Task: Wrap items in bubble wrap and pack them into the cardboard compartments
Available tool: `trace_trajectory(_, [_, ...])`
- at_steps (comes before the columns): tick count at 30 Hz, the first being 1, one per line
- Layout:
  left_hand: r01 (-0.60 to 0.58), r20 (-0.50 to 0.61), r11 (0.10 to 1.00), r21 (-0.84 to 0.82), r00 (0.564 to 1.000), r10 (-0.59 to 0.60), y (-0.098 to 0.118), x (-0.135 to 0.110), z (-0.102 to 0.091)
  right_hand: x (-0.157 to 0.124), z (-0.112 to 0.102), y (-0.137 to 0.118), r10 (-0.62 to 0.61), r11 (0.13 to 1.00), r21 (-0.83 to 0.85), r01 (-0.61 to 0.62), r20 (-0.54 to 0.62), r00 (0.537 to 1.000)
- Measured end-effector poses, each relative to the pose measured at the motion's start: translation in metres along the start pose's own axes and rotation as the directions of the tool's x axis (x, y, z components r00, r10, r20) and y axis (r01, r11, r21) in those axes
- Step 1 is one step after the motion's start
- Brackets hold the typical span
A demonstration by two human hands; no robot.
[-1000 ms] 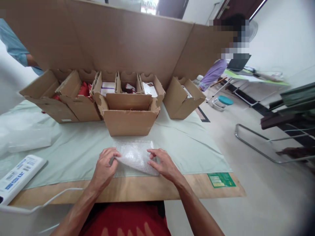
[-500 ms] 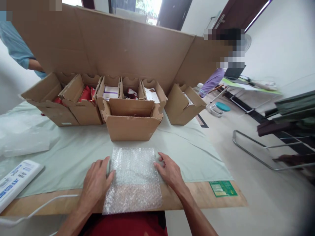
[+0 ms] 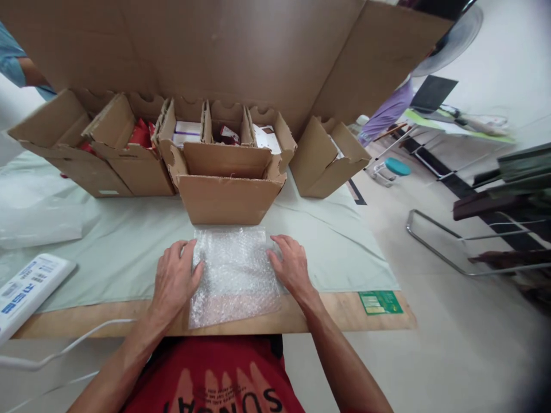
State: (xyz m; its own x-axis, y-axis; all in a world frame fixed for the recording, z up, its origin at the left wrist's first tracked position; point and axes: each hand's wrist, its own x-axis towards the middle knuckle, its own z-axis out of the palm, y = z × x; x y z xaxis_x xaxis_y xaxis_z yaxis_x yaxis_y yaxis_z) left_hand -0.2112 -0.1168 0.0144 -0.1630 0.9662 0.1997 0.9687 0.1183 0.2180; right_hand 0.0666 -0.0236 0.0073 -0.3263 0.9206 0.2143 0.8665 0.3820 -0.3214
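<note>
A sheet of clear bubble wrap (image 3: 235, 275) lies spread flat on the table in front of me, its near edge at the wooden table edge. My left hand (image 3: 174, 281) rests flat along the sheet's left edge, fingers stretched out. On the sheet's right edge lies my right hand (image 3: 290, 267), also flat and open. Just beyond the sheet stands an open cardboard box (image 3: 226, 192), which looks empty.
A row of open cardboard boxes (image 3: 116, 152) with red and white packets stands behind, backed by a tall cardboard panel (image 3: 206, 51). A white device (image 3: 26, 289) with a cable lies at left, plastic film (image 3: 38, 215) beyond it. A person's blue sleeve (image 3: 12, 63) shows far left.
The folded bubble wrap was unfolded and laid flat. Both hands moved from pinching its folds to pressing its side edges, and the sheet has slid a little farther onto the table.
</note>
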Motion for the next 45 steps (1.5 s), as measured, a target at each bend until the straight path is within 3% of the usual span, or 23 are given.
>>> trace_trajectory(3, [-0.144, -0.121, 0.989, -0.042, 0.983, 0.138, 0.018, -0.002, 0.012, -0.005, 0.004, -0.013, -0.085, 0.996, 0.002, 0.085, -0.038, 0.996])
trace_trajectory(6, [-0.313, -0.053, 0.947, -0.074, 0.949, 0.31, 0.041, -0.002, 0.029, -0.004, 0.017, -0.038, -0.249, 0.969, 0.024, 0.248, 0.093, 0.964])
trace_trajectory(8, [-0.359, 0.029, 0.93, -0.079, 0.932, 0.363, 0.046, -0.002, 0.039, -0.002, 0.027, -0.049, -0.312, 0.95, 0.033, 0.312, 0.203, 0.928])
trace_trajectory(10, [-0.353, 0.093, 0.934, -0.057, 0.929, 0.357, 0.04, -0.003, 0.046, -0.002, 0.031, -0.047, -0.314, 0.947, 0.017, 0.32, 0.251, 0.916])
trace_trajectory(13, [-0.282, 0.122, 0.959, 0.008, 0.952, 0.279, 0.016, -0.006, 0.046, -0.009, 0.026, -0.024, -0.256, 0.962, -0.037, 0.272, 0.23, 0.939])
trace_trajectory(17, [-0.092, 0.063, 0.994, 0.059, 0.994, 0.088, -0.006, -0.01, 0.032, -0.02, 0.017, 0.012, -0.113, 0.987, -0.105, 0.124, 0.107, 0.988])
trace_trajectory(20, [-0.024, 0.024, 0.999, 0.028, 0.999, 0.023, 0.001, -0.01, 0.023, -0.021, 0.018, 0.017, -0.052, 0.991, -0.125, 0.052, 0.001, 0.999])
trace_trajectory(22, [-0.07, 0.016, 0.998, 0.004, 0.997, 0.07, 0.012, -0.011, 0.021, -0.019, 0.022, 0.006, -0.082, 0.989, -0.121, 0.082, 0.002, 0.997])
trace_trajectory(26, [-0.206, 0.105, 0.978, -0.013, 0.973, 0.206, 0.021, -0.015, 0.022, -0.019, 0.02, -0.015, -0.234, 0.967, -0.061, 0.249, 0.183, 0.955])
trace_trajectory(29, [-0.196, 0.137, 0.978, -0.076, 0.969, 0.205, 0.004, -0.021, 0.019, -0.026, 0.005, -0.002, -0.22, 0.972, -0.031, 0.234, 0.24, 0.945])
trace_trajectory(32, [-0.252, 0.119, 0.936, -0.247, 0.95, 0.288, -0.02, -0.031, 0.01, -0.042, -0.018, 0.023, -0.225, 0.973, 0.015, 0.229, 0.269, 0.936])
trace_trajectory(35, [-0.305, 0.175, 0.862, -0.405, 0.9, 0.4, -0.033, -0.042, 0.004, -0.056, -0.032, 0.032, -0.329, 0.944, 0.105, 0.312, 0.358, 0.874])
trace_trajectory(38, [-0.321, 0.236, 0.832, -0.453, 0.856, 0.459, -0.037, -0.046, 0.001, -0.062, -0.027, 0.022, -0.43, 0.903, 0.193, 0.384, 0.38, 0.819])
trace_trajectory(41, [-0.278, 0.257, 0.821, -0.499, 0.857, 0.446, -0.041, -0.045, -0.006, -0.059, -0.014, 0.01, -0.446, 0.876, 0.329, 0.352, 0.279, 0.85])
trace_trajectory(43, [-0.17, 0.301, 0.817, -0.551, 0.873, 0.384, -0.044, -0.045, -0.015, -0.055, -0.011, 0.006, -0.353, 0.848, 0.481, 0.222, 0.202, 0.913])
trace_trajectory(45, [-0.024, 0.365, 0.812, -0.583, 0.885, 0.288, -0.046, -0.044, -0.024, -0.05, -0.014, 0.002, -0.19, 0.794, 0.608, 0.03, 0.201, 0.961])
